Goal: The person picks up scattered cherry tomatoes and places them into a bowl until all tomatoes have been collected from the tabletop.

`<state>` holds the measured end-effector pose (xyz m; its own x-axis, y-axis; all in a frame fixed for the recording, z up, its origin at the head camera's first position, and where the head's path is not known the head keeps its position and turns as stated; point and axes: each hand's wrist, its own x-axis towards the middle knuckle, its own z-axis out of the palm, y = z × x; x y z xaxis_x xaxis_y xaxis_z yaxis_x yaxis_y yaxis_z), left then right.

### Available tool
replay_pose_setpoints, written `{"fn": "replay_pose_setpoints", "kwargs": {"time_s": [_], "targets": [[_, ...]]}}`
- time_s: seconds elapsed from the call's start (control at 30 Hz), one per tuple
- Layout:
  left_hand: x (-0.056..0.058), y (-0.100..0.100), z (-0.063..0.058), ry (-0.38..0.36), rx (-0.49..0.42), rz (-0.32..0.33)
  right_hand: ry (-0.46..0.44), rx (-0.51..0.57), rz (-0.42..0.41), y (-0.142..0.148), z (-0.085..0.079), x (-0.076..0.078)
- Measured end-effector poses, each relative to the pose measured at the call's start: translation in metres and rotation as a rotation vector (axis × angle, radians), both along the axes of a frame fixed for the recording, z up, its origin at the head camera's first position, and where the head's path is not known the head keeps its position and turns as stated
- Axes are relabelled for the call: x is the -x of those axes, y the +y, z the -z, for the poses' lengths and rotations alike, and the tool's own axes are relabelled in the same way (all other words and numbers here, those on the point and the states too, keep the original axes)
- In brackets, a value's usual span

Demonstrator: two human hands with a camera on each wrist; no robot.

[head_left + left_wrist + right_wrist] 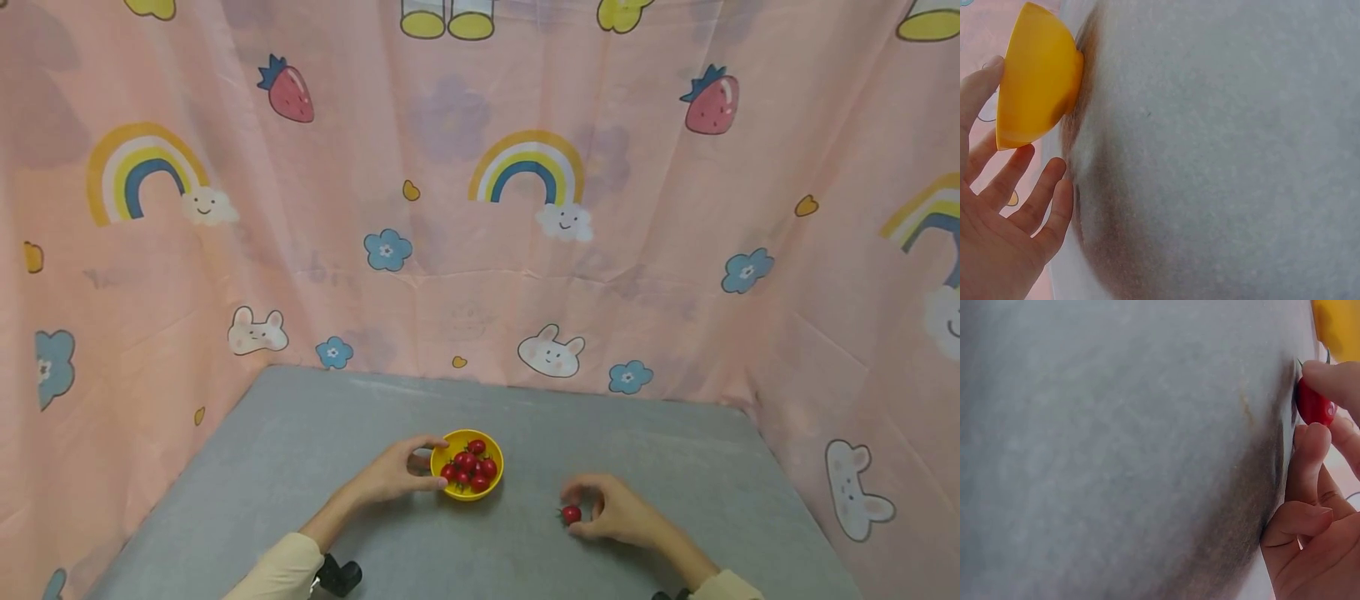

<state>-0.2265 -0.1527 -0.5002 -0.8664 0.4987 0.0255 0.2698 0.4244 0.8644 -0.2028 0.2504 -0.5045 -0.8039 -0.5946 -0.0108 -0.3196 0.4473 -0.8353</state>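
Note:
A yellow bowl (467, 498) stands on the grey table, with several red cherry tomatoes (465, 462) inside. My left hand (393, 471) holds the bowl from its left side, thumb near the front rim and a finger at the back rim. In the left wrist view the thumb and fingertips meet the yellow bowl (1038, 75), while the lower fingers spread free. To the right of the bowl, a single cherry tomato (571, 515) with a green stem is on the table. My right hand (615, 510) pinches this cherry tomato (1315, 405) between thumb and fingers.
The grey table (337, 425) reaches back to a pink curtain (465, 317) printed with rainbows, flowers and rabbits, which also hangs along both sides. A black strap device (339, 575) sits at the left wrist. Part of the yellow bowl shows beyond the right hand in the right wrist view.

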Motion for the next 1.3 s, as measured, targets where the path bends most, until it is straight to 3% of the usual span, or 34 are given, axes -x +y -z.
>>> {"fn": "replay_pose_setpoints", "kwargs": {"time_s": [0.53, 1.0, 1.3], "targets": [[0.0, 0.001, -0.001, -0.005, -0.002, -0.002, 0.033, 0.013, -0.009, 0.001, 0.002, 0.001], [0.0, 0.0, 0.0, 0.001, 0.005, -0.014, -0.056, 0.028, 0.035, -0.002, -0.005, 0.008], [0.0, 0.0, -0.001, -0.01, -0.009, 0.0, 0.006, -0.029, 0.07, -0.014, -0.009, 0.021]]}}
